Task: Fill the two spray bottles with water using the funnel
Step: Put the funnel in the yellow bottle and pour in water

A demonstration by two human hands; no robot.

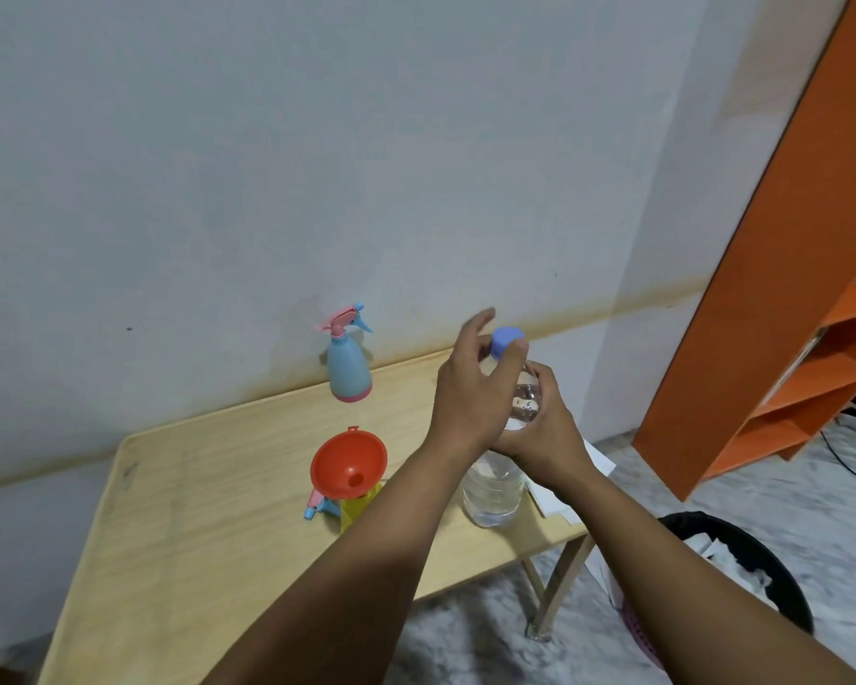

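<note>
A clear water bottle with a blue cap stands on the wooden table. My right hand grips its upper body. My left hand reaches over the neck, its thumb and fingers at the cap. A red funnel sits in the mouth of a yellow spray bottle; that bottle's pink and blue spray head lies beside it. A blue spray bottle with a pink trigger head on stands at the table's far edge by the wall.
White papers lie at the table's right edge. A black bin holding crumpled paper stands on the floor at the right. An orange shelf unit rises behind it. The wall runs along the table's far side.
</note>
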